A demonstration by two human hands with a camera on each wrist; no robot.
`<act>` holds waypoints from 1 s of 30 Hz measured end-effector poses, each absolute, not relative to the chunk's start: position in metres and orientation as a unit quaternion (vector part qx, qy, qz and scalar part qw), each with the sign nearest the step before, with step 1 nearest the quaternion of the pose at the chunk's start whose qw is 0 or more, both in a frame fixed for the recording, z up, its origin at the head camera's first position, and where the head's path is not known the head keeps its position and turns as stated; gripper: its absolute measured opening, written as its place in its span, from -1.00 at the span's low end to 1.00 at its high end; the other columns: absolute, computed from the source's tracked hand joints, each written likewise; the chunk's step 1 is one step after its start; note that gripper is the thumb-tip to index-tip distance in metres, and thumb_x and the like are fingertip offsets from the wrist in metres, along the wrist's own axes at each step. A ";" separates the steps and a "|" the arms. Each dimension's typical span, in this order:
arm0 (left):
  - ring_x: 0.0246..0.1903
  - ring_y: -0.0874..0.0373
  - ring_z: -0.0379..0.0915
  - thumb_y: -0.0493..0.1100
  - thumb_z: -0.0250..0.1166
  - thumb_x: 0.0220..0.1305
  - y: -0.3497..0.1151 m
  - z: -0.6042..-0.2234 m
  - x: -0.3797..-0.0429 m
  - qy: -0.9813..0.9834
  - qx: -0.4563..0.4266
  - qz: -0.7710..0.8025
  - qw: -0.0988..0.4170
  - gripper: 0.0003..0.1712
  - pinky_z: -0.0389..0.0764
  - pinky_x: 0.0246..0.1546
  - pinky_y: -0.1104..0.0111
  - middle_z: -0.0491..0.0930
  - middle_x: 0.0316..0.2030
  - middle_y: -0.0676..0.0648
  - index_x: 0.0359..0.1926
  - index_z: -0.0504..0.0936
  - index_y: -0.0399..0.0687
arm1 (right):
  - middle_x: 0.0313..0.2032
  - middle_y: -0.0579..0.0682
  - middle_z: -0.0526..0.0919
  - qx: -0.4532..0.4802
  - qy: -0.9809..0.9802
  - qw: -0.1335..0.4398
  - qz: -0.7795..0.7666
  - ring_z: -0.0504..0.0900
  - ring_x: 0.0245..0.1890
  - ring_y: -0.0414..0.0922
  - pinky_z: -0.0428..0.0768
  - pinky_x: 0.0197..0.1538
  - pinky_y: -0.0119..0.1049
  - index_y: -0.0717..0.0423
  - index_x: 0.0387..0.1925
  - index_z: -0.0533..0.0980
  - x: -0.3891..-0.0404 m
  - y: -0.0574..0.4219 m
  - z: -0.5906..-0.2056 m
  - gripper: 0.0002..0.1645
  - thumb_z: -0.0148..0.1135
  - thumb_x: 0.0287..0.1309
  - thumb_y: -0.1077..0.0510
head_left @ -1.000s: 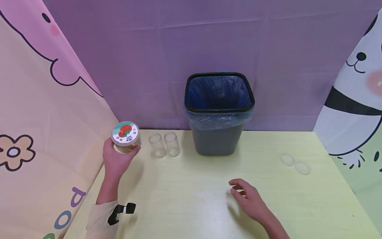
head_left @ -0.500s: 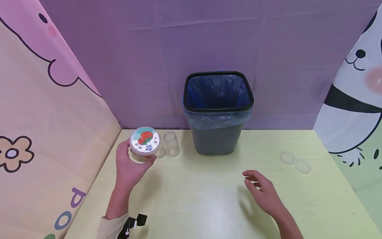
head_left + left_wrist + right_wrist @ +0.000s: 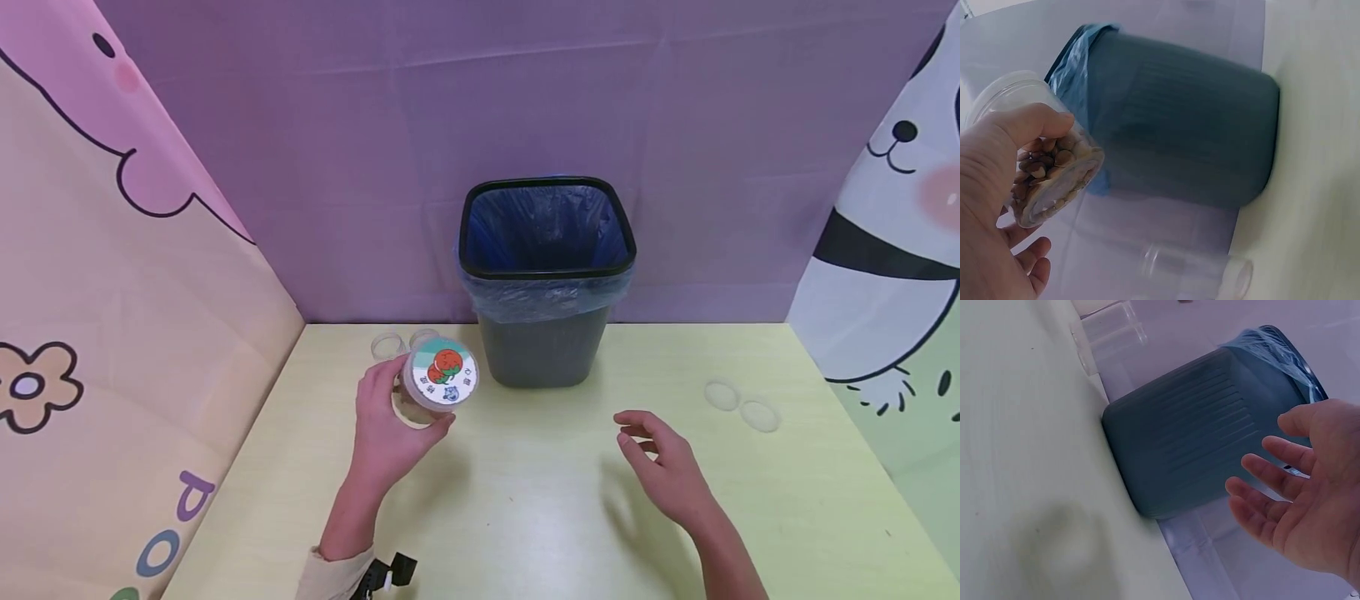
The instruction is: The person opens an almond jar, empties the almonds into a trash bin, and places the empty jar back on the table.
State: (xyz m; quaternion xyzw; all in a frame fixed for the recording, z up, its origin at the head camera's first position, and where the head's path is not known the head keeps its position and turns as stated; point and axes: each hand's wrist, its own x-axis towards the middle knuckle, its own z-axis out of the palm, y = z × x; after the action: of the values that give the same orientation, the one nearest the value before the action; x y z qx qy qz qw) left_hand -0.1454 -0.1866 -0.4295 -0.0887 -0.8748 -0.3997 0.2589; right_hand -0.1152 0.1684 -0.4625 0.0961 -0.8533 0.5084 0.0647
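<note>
My left hand (image 3: 390,433) grips a clear plastic jar (image 3: 1063,169) above the table, thumb on one side and fingers round the other. Its lid (image 3: 444,372) bears a label with red fruit on white and teal. Brown nuts (image 3: 1047,159) lie in the lower part of the jar, as the left wrist view shows. Behind this hand stand two clear jars (image 3: 387,345), partly hidden by it. My right hand (image 3: 663,471) hovers over the table's right half, fingers relaxed and slightly bent, holding nothing.
A grey bin (image 3: 543,350) with a black rim and blue liner bag stands at the table's back, between the hands. Two thin clear discs (image 3: 760,416) lie at the right of the pale table (image 3: 517,517). Purple cloth (image 3: 547,92) hangs behind.
My left hand has carried the nut jar rightward, from the left edge across the front of the two clear jars toward the bin. The right hand has shifted slightly right and up.
</note>
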 end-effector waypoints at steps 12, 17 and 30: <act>0.12 0.14 0.23 -0.03 0.66 -0.38 -0.145 -0.445 -0.143 -0.893 -0.135 -0.367 0.224 0.00 0.45 -0.02 0.09 0.39 0.07 0.03 0.21 0.45 0.01 | 0.02 -0.03 0.59 0.088 -0.854 0.067 0.508 0.61 -0.10 -0.04 0.57 -0.13 -0.21 0.04 0.10 0.49 -0.116 0.170 -0.453 -0.70 0.08 0.40 0.11; 0.09 0.16 0.26 0.02 0.65 -0.41 -0.131 -0.454 -0.144 -0.898 -0.161 -0.343 0.224 -0.04 0.37 0.01 0.09 0.42 0.05 0.05 0.16 0.48 0.05 | 0.04 -0.06 0.58 0.083 -0.858 0.064 0.503 0.60 -0.08 -0.02 0.55 -0.16 -0.17 -0.02 0.12 0.49 -0.113 0.166 -0.450 -0.68 0.11 0.38 0.06; 0.07 0.10 0.27 0.04 0.62 -0.38 -0.104 -0.469 -0.144 -0.911 -0.192 -0.308 0.195 -0.06 0.40 0.00 0.11 0.42 0.00 0.03 0.16 0.48 0.04 | 0.11 -0.09 0.53 0.120 -0.865 0.071 0.483 0.53 0.06 -0.02 0.52 -0.04 0.02 0.01 0.17 0.43 -0.114 0.155 -0.450 -0.51 0.30 0.23 0.08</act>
State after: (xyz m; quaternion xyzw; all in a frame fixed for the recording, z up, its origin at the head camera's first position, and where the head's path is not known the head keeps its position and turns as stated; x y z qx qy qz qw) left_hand -0.1435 -0.1044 -0.4695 -0.1917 -0.9112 -0.3085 0.1946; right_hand -0.1145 0.1550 -0.4497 0.1196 -0.8647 0.4826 0.0713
